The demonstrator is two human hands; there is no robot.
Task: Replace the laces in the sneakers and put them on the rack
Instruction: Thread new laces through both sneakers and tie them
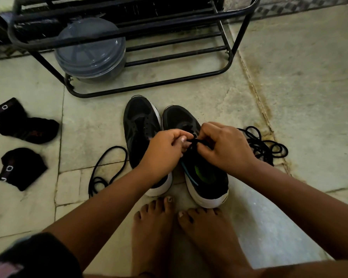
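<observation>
Two black sneakers with white soles stand side by side on the floor, toes pointing away from me. The left sneaker (140, 125) shows bare eyelets with no lace. Over the tongue of the right sneaker (204, 177), my left hand (165, 151) and my right hand (222, 146) both pinch a black lace (194, 141) between their fingertips. A loose black lace (107, 169) lies on the floor left of the shoes. Another bundle of black lace (263, 146) lies to the right, behind my right wrist.
A black metal shoe rack (147, 85) stands just beyond the sneakers, with a grey lidded plastic container (90, 51) on its lowest tier. Two black socks (26, 127) (20, 169) lie at the far left. My bare feet (155, 223) rest behind the heels.
</observation>
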